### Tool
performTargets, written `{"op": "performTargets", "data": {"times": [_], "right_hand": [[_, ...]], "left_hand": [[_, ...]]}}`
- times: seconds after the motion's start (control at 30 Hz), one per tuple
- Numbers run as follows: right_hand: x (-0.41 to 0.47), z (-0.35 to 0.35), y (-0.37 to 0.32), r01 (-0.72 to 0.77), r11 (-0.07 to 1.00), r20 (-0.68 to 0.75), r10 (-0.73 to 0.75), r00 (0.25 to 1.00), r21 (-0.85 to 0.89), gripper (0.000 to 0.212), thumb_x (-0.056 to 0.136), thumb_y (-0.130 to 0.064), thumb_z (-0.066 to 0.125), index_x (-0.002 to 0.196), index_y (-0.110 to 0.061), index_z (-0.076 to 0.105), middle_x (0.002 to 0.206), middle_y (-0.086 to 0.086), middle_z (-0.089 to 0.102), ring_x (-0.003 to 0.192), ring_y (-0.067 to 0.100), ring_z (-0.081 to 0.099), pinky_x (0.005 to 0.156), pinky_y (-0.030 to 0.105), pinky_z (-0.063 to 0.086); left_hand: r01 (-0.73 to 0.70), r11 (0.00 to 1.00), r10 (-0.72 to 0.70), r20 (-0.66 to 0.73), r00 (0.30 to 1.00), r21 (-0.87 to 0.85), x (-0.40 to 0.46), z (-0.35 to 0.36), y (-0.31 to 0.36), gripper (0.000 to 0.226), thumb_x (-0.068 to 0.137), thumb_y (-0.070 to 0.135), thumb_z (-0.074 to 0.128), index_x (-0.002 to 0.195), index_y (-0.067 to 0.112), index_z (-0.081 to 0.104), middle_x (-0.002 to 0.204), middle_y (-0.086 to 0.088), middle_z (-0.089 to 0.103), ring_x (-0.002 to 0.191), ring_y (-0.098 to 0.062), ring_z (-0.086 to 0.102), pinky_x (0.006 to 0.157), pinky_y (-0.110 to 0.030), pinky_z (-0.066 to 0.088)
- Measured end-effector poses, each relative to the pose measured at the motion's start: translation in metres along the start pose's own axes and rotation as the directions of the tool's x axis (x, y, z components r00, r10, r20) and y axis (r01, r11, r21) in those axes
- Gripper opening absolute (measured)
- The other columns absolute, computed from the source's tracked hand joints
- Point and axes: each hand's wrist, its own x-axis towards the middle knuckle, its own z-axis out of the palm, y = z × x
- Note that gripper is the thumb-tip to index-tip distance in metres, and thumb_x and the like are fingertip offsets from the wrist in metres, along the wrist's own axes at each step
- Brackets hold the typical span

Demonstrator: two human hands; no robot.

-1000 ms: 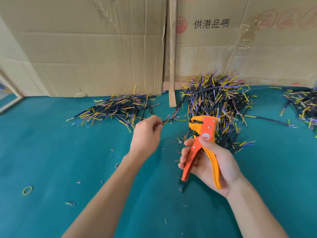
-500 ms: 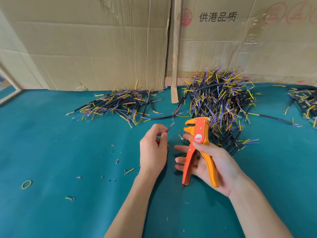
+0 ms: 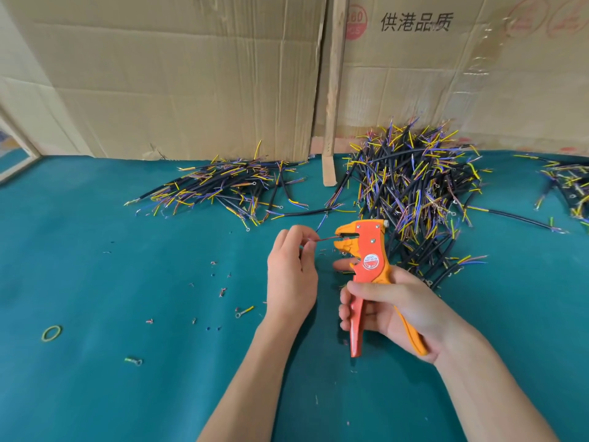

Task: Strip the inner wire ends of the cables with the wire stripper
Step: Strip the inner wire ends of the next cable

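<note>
Your right hand [image 3: 398, 309] is holding the orange wire stripper [image 3: 369, 266] upright above the green surface [image 3: 95, 393], with its fingers and thumb curling around the two handles in a firm grip. The tool's head is pointing left, toward your other hand. Your left hand [image 3: 291, 275] is pinching a thin wire [image 3: 325, 238] between its thumb and fingertips, and the wire is reaching across into the front of the stripper. The wire is looking reddish, but it is so thin that you cannot be sure of its color or see whether the tool is biting on it. Behind your left hand, a flat pile of cables [image 3: 223, 189] is lying on the surface, with yellow, blue and purple ends sticking out. A bigger, taller heap of cables [image 3: 414, 186] is sitting just behind the stripper, and a third bunch [image 3: 570, 186] is lying at the far right edge. Tiny bits of wire skin [image 3: 222, 291] are lying scattered on the surface to the left of your hands. A yellow-green rubber band [image 3: 51, 333] is lying well apart, near the left. Flat cardboard boxes [image 3: 191, 74] are standing at the back.
</note>
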Motion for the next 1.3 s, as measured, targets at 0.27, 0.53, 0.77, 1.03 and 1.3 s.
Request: {"op": "performTargets", "data": {"times": [0.27, 0.53, 0.77, 1.03, 1.3], "right_hand": [[0.001, 0.000, 0.001, 0.021, 0.999, -0.014, -0.022, 1.000, -0.041, 0.045, 0.077, -0.010, 0.077, 0.118, 0.005, 0.064, 0.073, 0.017, 0.054, 0.061, 0.032, 0.056, 0.057, 0.043, 0.053], [0.001, 0.002, 0.002, -0.005, 0.999, -0.019, 0.004, 1.000, -0.037, 0.027, 0.076, -0.020, 0.082, 0.095, -0.002, 0.073, 0.065, 0.013, 0.043, 0.049, 0.025, 0.042, 0.047, 0.035, 0.041], [0.005, 0.008, 0.005, 0.061, 0.997, -0.149, -0.068, 0.987, -0.048, 0.035, 0.073, -0.027, 0.079, 0.089, -0.003, 0.060, 0.056, 0.005, 0.035, 0.039, 0.016, 0.030, 0.039, 0.023, 0.030], [0.000, -0.002, -0.003, 0.080, 0.992, -0.038, -0.077, 0.996, 0.097, 0.026, 0.075, -0.010, 0.076, 0.098, -0.003, 0.069, 0.081, 0.027, 0.062, 0.064, 0.037, 0.061, 0.060, 0.045, 0.056], [-0.002, -0.006, -0.004, 0.039, 0.997, -0.017, -0.038, 0.999, 0.065, 0.034, 0.076, -0.009, 0.073, 0.107, 0.001, 0.065, 0.088, 0.030, 0.063, 0.070, 0.039, 0.062, 0.066, 0.049, 0.057]], "left_hand": [[-0.010, 1.000, 0.009, 0.031, 0.999, 0.017, -0.001, 0.000, 0.002, 0.015, 0.097, 0.000, 0.055, 0.096, 0.012, 0.064, 0.092, 0.006, 0.058, 0.085, -0.010, 0.052, 0.071, -0.012, 0.037], [-0.002, 1.000, 0.002, 0.034, 0.999, -0.001, -0.001, -0.001, 0.001, 0.014, 0.096, 0.001, 0.056, 0.095, 0.013, 0.063, 0.090, 0.007, 0.058, 0.079, -0.010, 0.052, 0.072, -0.016, 0.039], [-0.019, 1.000, 0.019, 0.062, 0.998, 0.000, -0.004, 0.001, 0.003, 0.012, 0.094, 0.003, 0.062, 0.095, 0.015, 0.064, 0.092, 0.008, 0.063, 0.079, -0.001, 0.053, 0.072, -0.009, 0.039], [0.050, 0.997, -0.048, 0.030, 0.998, -0.054, -0.004, 0.001, 0.001, 0.010, 0.095, 0.011, 0.065, 0.096, 0.020, 0.059, 0.077, 0.014, 0.064, 0.072, -0.006, 0.056, 0.064, -0.010, 0.040], [0.066, 0.982, -0.054, 0.072, 0.996, -0.177, -0.004, -0.003, 0.002, 0.013, 0.097, 0.009, 0.061, 0.094, 0.021, 0.064, 0.073, 0.004, 0.061, 0.063, -0.015, 0.049, 0.061, -0.021, 0.041]]}}
